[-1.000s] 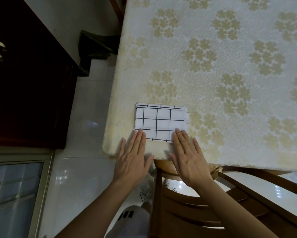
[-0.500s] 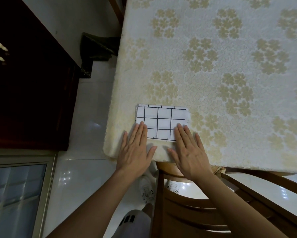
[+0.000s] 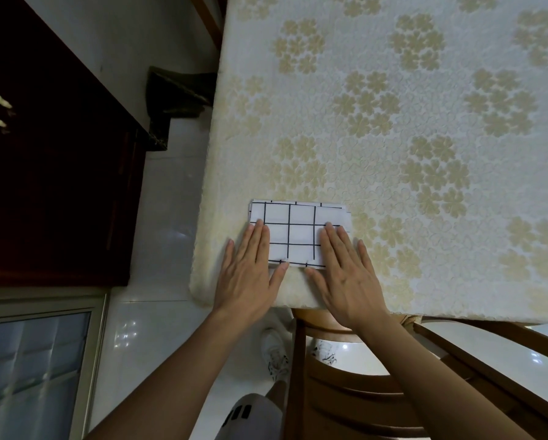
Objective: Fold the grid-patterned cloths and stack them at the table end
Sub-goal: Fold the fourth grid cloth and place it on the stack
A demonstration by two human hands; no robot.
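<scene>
Left hand (image 3: 248, 274), right hand (image 3: 345, 277) farther onto folded white black-gridded cloth (image 3: 301, 233)

Wooden chair (image 3: 345, 408), glossy white floor tiles (image 3: 168, 236), dark wooden cabinet (image 3: 44, 185), frosted window (image 3: 28, 376)
</scene>
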